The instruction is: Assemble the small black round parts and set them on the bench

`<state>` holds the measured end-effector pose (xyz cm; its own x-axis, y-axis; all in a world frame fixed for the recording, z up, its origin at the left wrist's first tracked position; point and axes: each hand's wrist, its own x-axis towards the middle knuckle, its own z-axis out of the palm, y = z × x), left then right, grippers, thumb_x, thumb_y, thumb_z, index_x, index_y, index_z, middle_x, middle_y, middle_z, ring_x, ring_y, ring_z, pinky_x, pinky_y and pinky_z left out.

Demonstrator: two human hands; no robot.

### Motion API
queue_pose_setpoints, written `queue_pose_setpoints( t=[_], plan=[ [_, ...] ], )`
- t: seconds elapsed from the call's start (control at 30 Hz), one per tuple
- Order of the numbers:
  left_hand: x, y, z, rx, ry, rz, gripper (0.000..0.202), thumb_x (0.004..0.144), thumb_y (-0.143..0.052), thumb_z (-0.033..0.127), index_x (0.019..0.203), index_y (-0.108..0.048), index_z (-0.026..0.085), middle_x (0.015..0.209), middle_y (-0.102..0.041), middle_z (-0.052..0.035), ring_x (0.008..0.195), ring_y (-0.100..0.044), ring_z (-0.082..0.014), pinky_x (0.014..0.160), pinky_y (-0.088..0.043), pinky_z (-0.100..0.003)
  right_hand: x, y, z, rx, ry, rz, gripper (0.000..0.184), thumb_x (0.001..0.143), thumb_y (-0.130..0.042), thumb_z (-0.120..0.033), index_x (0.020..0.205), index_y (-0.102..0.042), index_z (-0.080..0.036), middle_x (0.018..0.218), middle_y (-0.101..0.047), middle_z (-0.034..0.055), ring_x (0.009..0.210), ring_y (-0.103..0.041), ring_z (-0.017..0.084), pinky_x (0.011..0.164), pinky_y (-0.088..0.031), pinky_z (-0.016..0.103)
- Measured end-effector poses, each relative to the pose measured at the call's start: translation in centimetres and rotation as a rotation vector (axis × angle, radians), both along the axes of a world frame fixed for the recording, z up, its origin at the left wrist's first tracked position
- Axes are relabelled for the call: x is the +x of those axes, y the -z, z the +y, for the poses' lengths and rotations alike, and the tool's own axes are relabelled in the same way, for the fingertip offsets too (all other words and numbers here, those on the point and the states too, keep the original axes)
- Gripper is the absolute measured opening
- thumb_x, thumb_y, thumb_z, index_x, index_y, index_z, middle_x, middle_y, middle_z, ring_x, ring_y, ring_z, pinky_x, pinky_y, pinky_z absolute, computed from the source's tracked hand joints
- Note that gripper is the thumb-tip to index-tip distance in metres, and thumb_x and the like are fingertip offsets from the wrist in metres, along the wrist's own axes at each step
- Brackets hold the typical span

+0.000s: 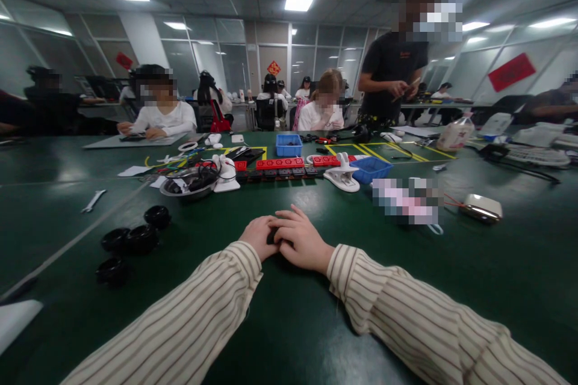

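Observation:
Both my hands rest together on the dark green table (289,313), in striped sleeves. My left hand (258,236) is curled into a loose fist. My right hand (300,240) lies over it with fingers pressed across. A small dark thing shows between them; I cannot make out what it is. Several black round caps (135,239) lie to the left of my hands. Ahead sit a metal bowl (187,185) of dark parts, red and black power strips (280,163) and two blue bins (289,145).
A wrench (93,200) lies at the left, a white clamp (342,177) and a silver device (483,207) at the right. Seated people work at the far side; one person (392,72) stands behind the table. A white sheet (15,319) sits at my near left.

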<state>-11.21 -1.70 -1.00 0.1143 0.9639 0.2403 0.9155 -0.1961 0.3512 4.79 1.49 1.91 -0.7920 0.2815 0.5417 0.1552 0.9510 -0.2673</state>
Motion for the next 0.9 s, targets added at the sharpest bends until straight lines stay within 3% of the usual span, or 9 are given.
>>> queue_pose_setpoints(
  t=[0.13,0.2,0.4,0.6,0.8,0.9],
  plan=[
    [-0.03,0.07,0.03,0.000,0.011,0.029,0.043,0.062,-0.060,0.021,0.105,-0.056,0.017,0.114,-0.055,-0.0079,0.108,-0.048,-0.0247,0.096,-0.037,-0.038,-0.02,-0.02,0.11,-0.036,0.072,0.057,0.030,0.069,-0.051,-0.013,0.097,-0.056,-0.019,0.109,-0.055,0.0035,0.110,-0.040,0.020,0.103,-0.018,0.044],
    [-0.01,0.05,0.01,0.008,0.019,0.042,0.040,0.064,-0.060,0.025,0.103,-0.057,0.016,0.113,-0.056,-0.0094,0.108,-0.048,-0.0252,0.096,-0.037,-0.038,-0.08,0.04,0.28,-0.061,0.116,0.065,0.030,0.070,-0.053,-0.016,0.101,-0.054,-0.017,0.107,-0.055,0.0061,0.105,-0.042,0.021,0.101,-0.023,0.043],
    [0.05,-0.19,-0.08,-0.004,0.015,0.038,0.048,0.066,-0.060,0.033,0.110,-0.053,0.013,0.113,-0.055,-0.0113,0.107,-0.048,-0.0265,0.096,-0.036,-0.040,-0.19,0.13,0.69,-0.122,0.155,0.047,0.025,0.073,-0.053,-0.017,0.098,-0.056,-0.014,0.098,-0.056,0.0073,0.095,-0.045,0.020,0.089,-0.034,0.036],
    [0.29,-0.70,-0.23,-0.037,-0.008,0.015,0.046,0.064,-0.061,0.029,0.107,-0.055,0.013,0.112,-0.055,-0.0116,0.107,-0.048,-0.0274,0.095,-0.036,-0.042,-0.10,-0.14,0.52,-0.091,0.068,0.048,0.028,0.067,-0.048,-0.009,0.092,-0.059,-0.017,0.099,-0.058,0.0045,0.094,-0.046,0.019,0.089,-0.034,0.036],
    [0.36,-0.73,-0.28,-0.037,-0.001,0.004,0.047,0.061,-0.063,0.026,0.106,-0.056,0.014,0.110,-0.056,-0.0105,0.106,-0.048,-0.0281,0.095,-0.036,-0.043,-0.02,-0.12,0.55,-0.087,-0.086,0.055,0.018,0.065,-0.042,-0.006,0.064,-0.054,-0.018,0.094,-0.061,0.0012,0.100,-0.048,0.017,0.100,-0.026,0.038],
    [0.24,-0.51,-0.14,-0.027,0.006,0.003,0.046,0.062,-0.062,0.024,0.107,-0.056,0.014,0.110,-0.056,-0.0106,0.106,-0.049,-0.0273,0.096,-0.036,-0.042,0.10,-0.37,0.23,-0.089,-0.099,0.102,0.021,0.065,-0.042,-0.008,0.076,-0.056,-0.018,0.096,-0.060,0.0022,0.101,-0.048,0.017,0.101,-0.025,0.039]
  ],
)
